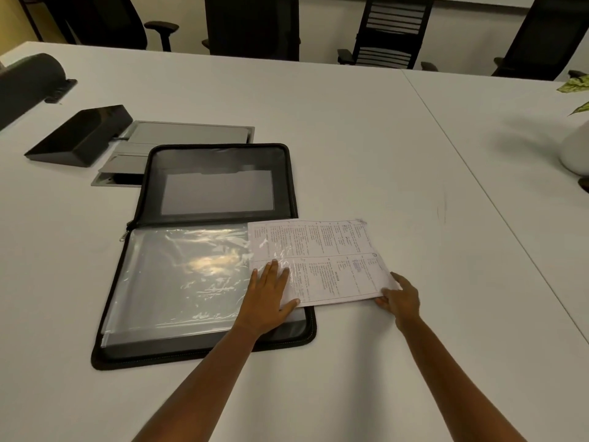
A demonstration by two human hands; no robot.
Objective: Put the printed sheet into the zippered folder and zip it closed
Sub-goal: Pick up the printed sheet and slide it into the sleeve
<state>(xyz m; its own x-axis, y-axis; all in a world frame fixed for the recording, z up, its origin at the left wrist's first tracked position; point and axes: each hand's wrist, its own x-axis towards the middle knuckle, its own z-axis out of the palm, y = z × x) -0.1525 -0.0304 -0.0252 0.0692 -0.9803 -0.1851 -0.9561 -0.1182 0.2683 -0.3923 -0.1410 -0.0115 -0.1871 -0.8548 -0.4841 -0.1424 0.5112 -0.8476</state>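
A black zippered folder [220, 346] lies wide open on the white table, its near half covered by a clear plastic sleeve [178, 275]. The printed sheet [331, 260] has its left part tucked inside that sleeve, and its right part sticks out over the table. My left hand [266, 298] lies flat with straight fingers on the sleeve's right edge, over the sheet. My right hand [400, 298] grips the sheet's near right corner. The zipper pull [126, 232] hangs at the folder's left spine.
A black wedge-shaped device [79, 135] and a grey cable hatch [178, 138] sit behind the folder. A white plant pot [577, 151] stands at the right edge. Several black office chairs [392, 30] line the table's far side.
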